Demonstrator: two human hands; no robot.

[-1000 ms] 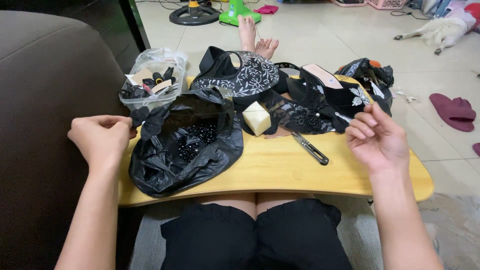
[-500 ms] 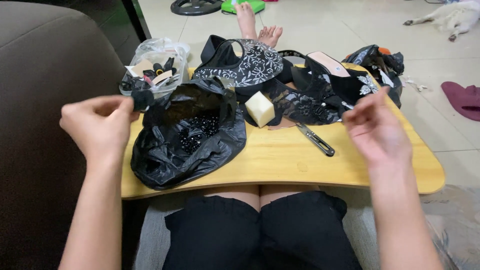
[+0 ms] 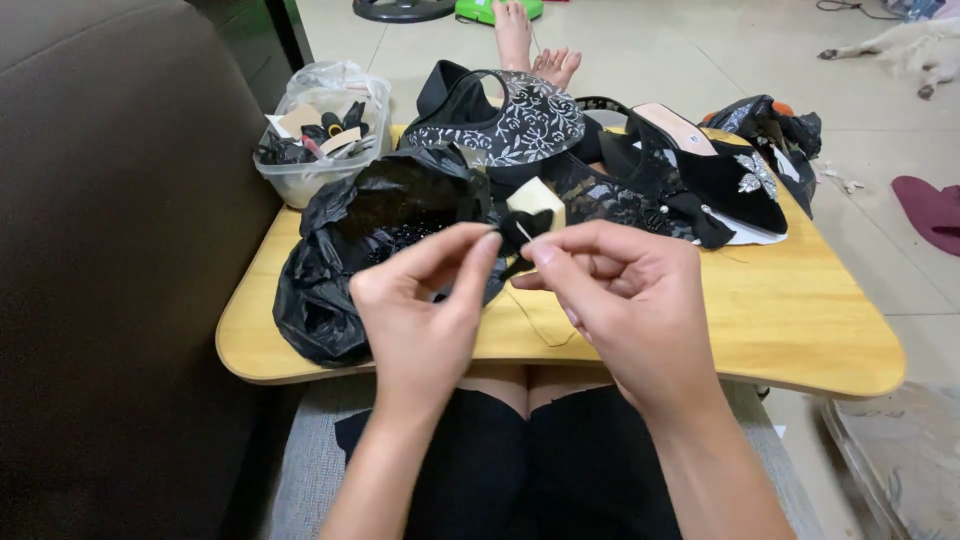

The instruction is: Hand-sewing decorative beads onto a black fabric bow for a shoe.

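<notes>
Hands pinching a small black bow above the near middle of a wooden lap counter.

Counter [image 3: 800, 320] is bare on its near right part; its left and far parts are crowded by a black plastic bag [image 3: 350, 260], a clear tub of scraps [image 3: 320, 130], a patterned black shoe upper [image 3: 520, 120] and a black slipper with a silver ornament [image 3: 720, 180]. A cream foam block [image 3: 535, 197] sits just behind the bow. Black bow [image 3: 520, 235] is held between both hands, its long axis tilted, upper end far and right. Left hand [image 3: 420, 310] has thumb and forefinger closed on the bow's left side. Right hand [image 3: 630, 300] pinches the right side, other fingers curled; a thin thread [image 3: 535, 325] hangs below. Both forearms rise from the near edge, palms turned inward.
</notes>
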